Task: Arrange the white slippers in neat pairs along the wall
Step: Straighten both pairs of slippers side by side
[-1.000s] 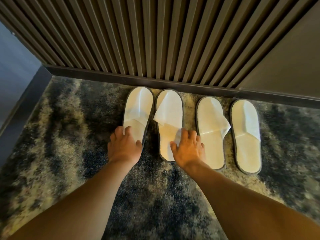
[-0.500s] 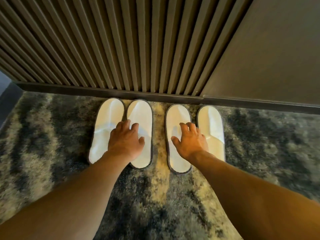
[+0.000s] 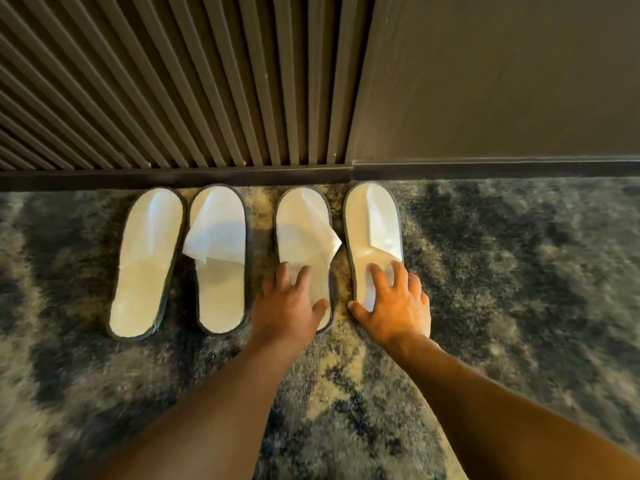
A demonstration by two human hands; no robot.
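Several white slippers with grey edging lie side by side on the carpet, toes against the skirting. The far-left slipper [image 3: 147, 261] leans slightly left. Beside it lies a second slipper [image 3: 220, 258] with its strap flap folded out. My left hand [image 3: 287, 304] rests flat, fingers spread, on the heel of the third slipper [image 3: 303, 233]. My right hand [image 3: 394, 303] presses flat on the heel of the fourth slipper [image 3: 374, 223]. Neither hand grips anything.
A dark skirting board [image 3: 242, 176] runs along the base of a ribbed slatted wall [image 3: 173, 81], with a plain panel [image 3: 502, 81] to the right. Mottled blue-grey and beige carpet [image 3: 519, 271] covers the floor on all sides.
Both hands moved rightward from the left pair to the right pair. The view shifted right too, and the slippers sit closer to the skirting.
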